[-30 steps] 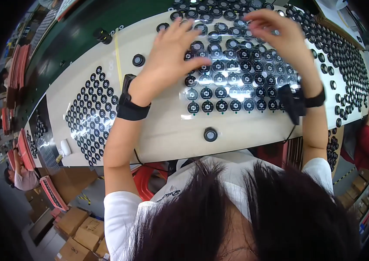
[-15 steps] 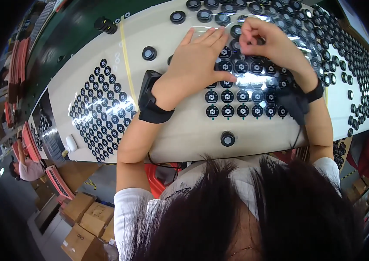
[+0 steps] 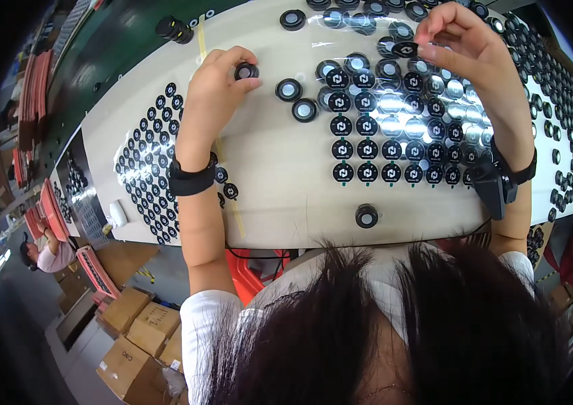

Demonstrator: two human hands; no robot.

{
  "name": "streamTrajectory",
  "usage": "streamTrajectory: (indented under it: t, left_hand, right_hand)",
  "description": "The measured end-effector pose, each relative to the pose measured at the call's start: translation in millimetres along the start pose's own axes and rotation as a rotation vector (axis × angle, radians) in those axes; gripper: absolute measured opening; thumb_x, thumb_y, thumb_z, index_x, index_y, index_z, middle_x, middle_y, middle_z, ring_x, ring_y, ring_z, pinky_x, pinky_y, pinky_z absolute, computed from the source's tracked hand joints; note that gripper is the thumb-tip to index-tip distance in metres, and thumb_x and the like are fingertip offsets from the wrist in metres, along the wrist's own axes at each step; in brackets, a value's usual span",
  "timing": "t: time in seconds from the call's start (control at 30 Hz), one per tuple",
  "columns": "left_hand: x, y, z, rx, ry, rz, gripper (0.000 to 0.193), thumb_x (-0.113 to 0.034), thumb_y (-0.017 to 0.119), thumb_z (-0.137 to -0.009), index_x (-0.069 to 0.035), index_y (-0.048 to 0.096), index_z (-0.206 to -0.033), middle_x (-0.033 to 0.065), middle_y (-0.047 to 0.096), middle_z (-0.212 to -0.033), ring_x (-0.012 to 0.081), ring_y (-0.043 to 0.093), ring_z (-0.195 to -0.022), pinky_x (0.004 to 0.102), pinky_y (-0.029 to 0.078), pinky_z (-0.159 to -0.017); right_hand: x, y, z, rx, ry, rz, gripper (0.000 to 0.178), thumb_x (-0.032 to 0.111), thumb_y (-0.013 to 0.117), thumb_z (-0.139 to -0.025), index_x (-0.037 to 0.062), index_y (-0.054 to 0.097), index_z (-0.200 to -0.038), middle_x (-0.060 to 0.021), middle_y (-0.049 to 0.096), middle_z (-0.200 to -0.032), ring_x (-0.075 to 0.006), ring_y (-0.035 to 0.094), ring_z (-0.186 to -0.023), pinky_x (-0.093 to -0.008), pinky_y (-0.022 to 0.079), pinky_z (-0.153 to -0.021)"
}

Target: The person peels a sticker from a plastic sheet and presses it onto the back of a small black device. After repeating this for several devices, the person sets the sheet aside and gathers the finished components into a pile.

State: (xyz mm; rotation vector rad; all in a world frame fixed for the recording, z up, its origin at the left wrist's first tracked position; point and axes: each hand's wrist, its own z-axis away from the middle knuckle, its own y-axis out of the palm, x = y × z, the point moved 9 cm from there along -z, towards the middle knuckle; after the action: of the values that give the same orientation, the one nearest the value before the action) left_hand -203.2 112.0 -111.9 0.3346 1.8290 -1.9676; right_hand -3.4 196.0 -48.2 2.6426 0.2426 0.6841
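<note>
My left hand grips a small black round part between thumb and fingers, just above the pale worktable. My right hand pinches a black round sticker over a clear sheet of black round stickers at the table's middle. Two black round parts with pale centres lie between the hands. Both wrists wear black bands.
Another round part sits near the front edge. A second sticker sheet lies at the left, more rows of black parts at the right. Cardboard boxes stand on the floor below left. Another person is far left.
My left hand has moved left off the sticker sheet and closed on a round part. My right hand has lifted a sticker from the sheet.
</note>
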Motion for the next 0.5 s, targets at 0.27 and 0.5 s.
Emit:
streamTrajectory:
  t: [0.27,0.5]
  left_hand:
    - [-73,-18,5,0.034,-0.01,1.324,0.024,0.001,0.052,-0.077,0.007,0.045,-0.099,0.0141,0.055,-0.093,0.0201,0.059,-0.078,0.0257,0.049,-0.068]
    - [-143,-39,27,-0.265,0.193,1.018,0.039,0.014,0.055,-0.065,0.01,0.042,-0.102,0.0227,0.055,-0.089,0.0303,0.06,-0.076,0.0342,0.051,-0.068]
  right_hand:
    - [31,35,-27,-0.412,0.249,0.567,0.019,-0.007,0.059,-0.069,0.0023,0.046,-0.081,-0.0037,0.054,-0.074,-0.013,0.055,-0.077,-0.0225,0.046,-0.071]
    - [25,28,-12,-0.763,0.549,0.631,0.023,-0.005,0.06,-0.07,0.0007,0.043,-0.084,-0.0062,0.057,-0.07,-0.0142,0.058,-0.077,-0.0226,0.047,-0.071]
